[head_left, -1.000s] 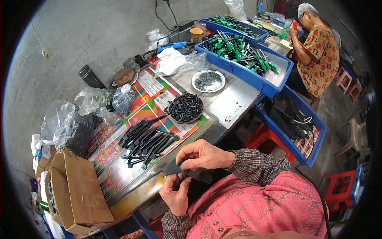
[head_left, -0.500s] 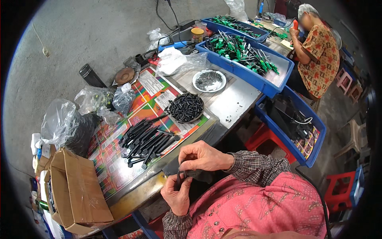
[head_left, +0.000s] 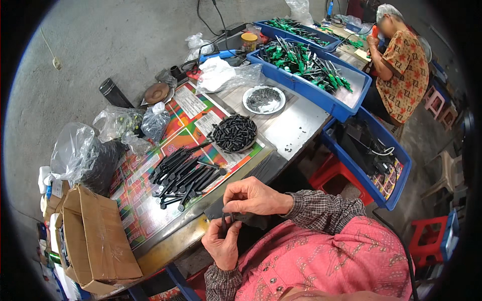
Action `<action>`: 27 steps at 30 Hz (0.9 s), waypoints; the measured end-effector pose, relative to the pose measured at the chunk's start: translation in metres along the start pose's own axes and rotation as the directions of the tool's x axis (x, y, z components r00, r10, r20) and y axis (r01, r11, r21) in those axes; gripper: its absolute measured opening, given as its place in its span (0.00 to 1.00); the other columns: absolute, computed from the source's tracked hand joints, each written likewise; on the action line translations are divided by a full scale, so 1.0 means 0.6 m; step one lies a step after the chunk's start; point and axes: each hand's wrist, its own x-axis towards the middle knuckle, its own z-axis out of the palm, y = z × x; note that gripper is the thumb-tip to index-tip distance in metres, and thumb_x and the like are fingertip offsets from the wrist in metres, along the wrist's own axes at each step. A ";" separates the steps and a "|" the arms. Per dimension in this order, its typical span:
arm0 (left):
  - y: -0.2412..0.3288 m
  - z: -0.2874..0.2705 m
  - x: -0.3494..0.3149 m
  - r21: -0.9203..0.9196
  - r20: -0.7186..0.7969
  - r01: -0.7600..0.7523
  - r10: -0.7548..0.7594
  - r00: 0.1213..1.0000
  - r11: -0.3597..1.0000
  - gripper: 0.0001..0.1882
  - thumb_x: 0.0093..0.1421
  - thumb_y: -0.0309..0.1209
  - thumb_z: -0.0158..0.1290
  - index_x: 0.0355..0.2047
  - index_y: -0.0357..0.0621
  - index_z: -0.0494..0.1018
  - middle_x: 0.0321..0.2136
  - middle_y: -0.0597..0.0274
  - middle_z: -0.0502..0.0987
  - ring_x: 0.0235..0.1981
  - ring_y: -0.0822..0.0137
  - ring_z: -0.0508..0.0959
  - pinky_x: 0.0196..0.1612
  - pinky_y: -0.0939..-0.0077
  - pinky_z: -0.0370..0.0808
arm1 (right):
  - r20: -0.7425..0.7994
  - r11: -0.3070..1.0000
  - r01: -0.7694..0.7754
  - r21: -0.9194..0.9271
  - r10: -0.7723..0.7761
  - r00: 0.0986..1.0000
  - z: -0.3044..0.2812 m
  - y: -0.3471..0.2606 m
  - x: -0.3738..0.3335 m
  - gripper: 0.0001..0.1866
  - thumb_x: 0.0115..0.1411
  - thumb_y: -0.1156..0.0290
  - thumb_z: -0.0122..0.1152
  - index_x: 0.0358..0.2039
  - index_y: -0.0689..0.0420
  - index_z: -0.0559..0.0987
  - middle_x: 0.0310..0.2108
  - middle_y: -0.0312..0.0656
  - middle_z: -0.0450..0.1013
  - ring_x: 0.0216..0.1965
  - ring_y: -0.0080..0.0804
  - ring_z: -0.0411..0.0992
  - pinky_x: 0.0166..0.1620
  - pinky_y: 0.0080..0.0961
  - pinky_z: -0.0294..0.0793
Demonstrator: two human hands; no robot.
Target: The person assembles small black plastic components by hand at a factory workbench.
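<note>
In front of my body, at the table's near edge, my two hands almost meet. My left hand (head_left: pixel 222 246) is closed, thumb and fingertips pinching a small black piece (head_left: pixel 224 219) that stands up between them. Just above it, my right hand (head_left: pixel 258 197) is closed in a pinch at the top of that piece; whatever is between its fingertips is too small to make out. Beyond my hands lies a pile of black rods (head_left: pixel 183 175) with knobbed ends. Farther off, a heap of short black cylinders (head_left: pixel 232 134) fills a shallow bowl.
A white plate (head_left: pixel 264 100) holds thin dark pins. Blue tubs (head_left: pixel 321 103) of green-and-black parts stand at the back right, another blue tub (head_left: pixel 389 198) lower down. An open cardboard box (head_left: pixel 108 241) and plastic bags (head_left: pixel 75 155) sit left. Another person (head_left: pixel 399 70) works at the far right.
Both hands have shifted very slightly left. My right fingertips now sit a little higher, and more of the black piece shows above my left fingers.
</note>
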 end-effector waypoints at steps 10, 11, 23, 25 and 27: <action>0.001 0.002 -0.003 -0.004 -0.006 0.034 -0.034 0.999 0.999 0.07 0.53 0.19 0.61 0.30 0.34 0.74 0.23 0.72 0.73 0.24 0.83 0.68 0.28 0.89 0.66 | -0.009 1.000 0.009 -0.013 -0.010 1.000 -0.003 0.008 -0.003 0.07 0.59 0.75 0.61 0.38 0.61 0.76 0.27 0.29 0.72 0.25 0.11 0.66 0.27 0.10 0.66; 0.004 0.001 -0.004 -0.002 -0.015 0.040 -0.040 0.999 0.999 0.07 0.53 0.19 0.61 0.30 0.34 0.74 0.23 0.72 0.73 0.24 0.83 0.68 0.28 0.89 0.66 | 0.016 0.992 -0.091 0.088 0.090 0.996 -0.002 0.000 -0.002 0.07 0.59 0.73 0.62 0.37 0.62 0.77 0.26 0.30 0.71 0.24 0.12 0.66 0.27 0.11 0.66; 0.003 -0.001 0.004 0.092 0.004 0.012 -0.012 1.000 0.996 0.06 0.53 0.21 0.62 0.30 0.36 0.75 0.21 0.72 0.74 0.23 0.82 0.69 0.27 0.86 0.68 | 0.013 0.964 -0.213 0.158 0.214 0.977 -0.005 -0.029 0.002 0.03 0.59 0.78 0.60 0.33 0.63 0.76 0.27 0.32 0.72 0.26 0.13 0.68 0.28 0.12 0.68; 0.000 -0.006 0.002 0.062 -0.006 0.035 -0.035 0.999 0.997 0.06 0.53 0.21 0.62 0.30 0.36 0.75 0.21 0.72 0.74 0.23 0.82 0.69 0.28 0.86 0.68 | 0.038 0.962 -0.198 0.189 0.195 0.980 -0.010 -0.022 0.005 0.04 0.59 0.76 0.60 0.34 0.62 0.77 0.26 0.31 0.73 0.24 0.13 0.67 0.26 0.11 0.67; 0.000 -0.005 0.003 0.071 0.017 0.005 -0.006 1.000 0.997 0.05 0.53 0.21 0.61 0.30 0.36 0.75 0.20 0.71 0.74 0.23 0.82 0.69 0.28 0.86 0.68 | 0.031 0.975 -0.171 0.146 0.168 0.985 -0.013 -0.012 0.004 0.04 0.59 0.76 0.61 0.33 0.62 0.76 0.26 0.31 0.72 0.24 0.13 0.67 0.26 0.11 0.66</action>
